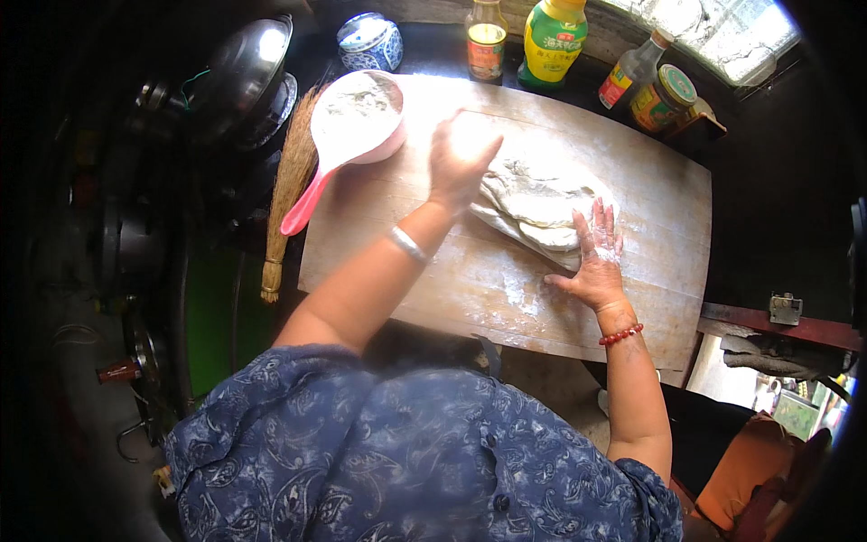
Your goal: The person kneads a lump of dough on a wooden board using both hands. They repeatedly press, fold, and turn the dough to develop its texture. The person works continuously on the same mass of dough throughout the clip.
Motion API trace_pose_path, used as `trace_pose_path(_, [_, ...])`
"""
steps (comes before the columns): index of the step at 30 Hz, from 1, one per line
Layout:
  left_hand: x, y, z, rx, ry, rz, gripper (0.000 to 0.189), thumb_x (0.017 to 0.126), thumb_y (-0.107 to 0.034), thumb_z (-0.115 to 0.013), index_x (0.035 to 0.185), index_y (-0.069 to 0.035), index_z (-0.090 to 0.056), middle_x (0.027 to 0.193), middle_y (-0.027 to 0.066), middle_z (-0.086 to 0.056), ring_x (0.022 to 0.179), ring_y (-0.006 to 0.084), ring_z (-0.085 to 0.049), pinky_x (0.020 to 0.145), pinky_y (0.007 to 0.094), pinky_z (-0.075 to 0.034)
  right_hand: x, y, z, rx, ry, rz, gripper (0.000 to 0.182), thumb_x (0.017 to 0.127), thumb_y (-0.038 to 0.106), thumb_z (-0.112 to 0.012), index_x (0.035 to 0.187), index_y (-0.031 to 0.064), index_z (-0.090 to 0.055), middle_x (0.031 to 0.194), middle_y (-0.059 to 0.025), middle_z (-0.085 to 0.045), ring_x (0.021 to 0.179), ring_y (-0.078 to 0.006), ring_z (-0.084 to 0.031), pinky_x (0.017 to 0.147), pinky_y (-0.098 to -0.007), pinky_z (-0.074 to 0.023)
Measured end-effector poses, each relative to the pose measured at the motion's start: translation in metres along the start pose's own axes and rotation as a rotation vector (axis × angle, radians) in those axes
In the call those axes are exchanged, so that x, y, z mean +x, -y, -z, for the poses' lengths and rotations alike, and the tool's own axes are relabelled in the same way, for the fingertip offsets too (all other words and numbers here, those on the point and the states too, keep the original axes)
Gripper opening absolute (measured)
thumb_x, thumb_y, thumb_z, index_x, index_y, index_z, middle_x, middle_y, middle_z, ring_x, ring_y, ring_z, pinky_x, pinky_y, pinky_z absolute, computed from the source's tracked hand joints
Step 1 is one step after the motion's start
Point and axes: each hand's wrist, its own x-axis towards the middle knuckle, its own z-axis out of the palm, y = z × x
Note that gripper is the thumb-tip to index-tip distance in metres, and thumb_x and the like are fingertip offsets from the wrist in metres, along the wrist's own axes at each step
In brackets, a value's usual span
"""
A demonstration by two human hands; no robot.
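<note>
A large slab of white dough [535, 206], folded over in layers, lies on the floured wooden board [379, 257]. My left hand [464, 162] is at the dough's left end, thumb apart from the fingers; it is blurred and glare washes out the fingertips, so contact cannot be told. With fingers spread, my right hand [599, 254] rests against the dough's right end, flour on its back and fingers. Loose flour [525, 295] dusts the board near that hand. At the board's upper left corner sits a pink-handled scoop [359, 125] with flour in it.
A straw brush [291, 196] lies along the board's left edge. Behind the board stand a blue-and-white porcelain jar [370, 44], a sauce bottle [486, 40], a green-and-yellow squeeze bottle [554, 44], a glass bottle [633, 71] and a lidded jar [664, 98]. Metal pans [247, 74] are at left.
</note>
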Motion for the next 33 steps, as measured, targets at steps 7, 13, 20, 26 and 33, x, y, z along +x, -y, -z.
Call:
trace_pose_path(7, [-0.043, 0.027, 0.020, -0.335, 0.016, 0.671, 0.064, 0.070, -0.027, -0.079, 0.116, 0.006, -0.050, 0.112, 0.0164, -0.057, 0.099, 0.0241, -0.055, 0.087, 0.0328, -0.045, 0.019, -0.009, -0.022, -0.151, -0.310, 0.159, 0.084, 0.059, 0.027, -0.081, 0.131, 0.0182, -0.041, 0.143, -0.0191, -0.032, 0.132, -0.0370, -0.029, 0.107, -0.0497, -0.0264])
trace_pose_path(13, [-0.015, -0.017, 0.040, -0.693, 0.348, 0.929, 0.039, 0.075, -0.015, -0.074, 0.107, 0.000, -0.058, 0.100, 0.0119, -0.063, 0.090, 0.0205, -0.060, 0.078, 0.0354, -0.049, 0.031, 0.003, 0.006, -0.112, -0.258, -0.013, 0.048, 0.067, 0.023, -0.075, 0.111, 0.0149, -0.057, 0.116, -0.0160, -0.058, 0.106, -0.0344, -0.055, 0.092, -0.0415, -0.0454])
trace_pose_path(20, [-0.057, -0.015, 0.062, -0.333, 0.296, 0.883, 0.049, 0.077, -0.030, -0.074, 0.113, -0.003, -0.054, 0.098, 0.0087, -0.062, 0.091, 0.0222, -0.058, 0.076, 0.0352, -0.049, -0.026, 0.018, 0.003, 0.031, -0.223, -0.137, 0.035, 0.070, 0.019, -0.070, 0.104, 0.0131, -0.062, 0.096, -0.0155, -0.065, 0.085, -0.0341, -0.062, 0.073, -0.0415, -0.0516])
trace_pose_path(26, [-0.087, 0.063, 0.057, -0.423, 0.150, 0.725, 0.058, 0.081, -0.041, -0.067, 0.115, 0.004, -0.054, 0.110, 0.0137, -0.059, 0.104, 0.0198, -0.054, 0.081, 0.0319, -0.046, -0.048, 0.049, -0.009, -0.022, -0.322, -0.007, 0.037, 0.059, 0.006, -0.063, 0.095, 0.0145, -0.063, 0.084, -0.0127, -0.063, 0.082, -0.0340, -0.060, 0.071, -0.0420, -0.0512])
trace_pose_path(33, [-0.032, 0.053, 0.035, -0.481, 0.181, 0.824, 0.053, 0.086, -0.043, -0.059, 0.111, 0.004, -0.058, 0.107, 0.0114, -0.061, 0.097, 0.0200, -0.057, 0.082, 0.0328, -0.045, -0.064, 0.094, 0.001, -0.045, -0.222, -0.045, 0.046, 0.062, 0.022, -0.077, 0.103, 0.0117, -0.059, 0.096, -0.0139, -0.062, 0.092, -0.0348, -0.057, 0.077, -0.0414, -0.0504])
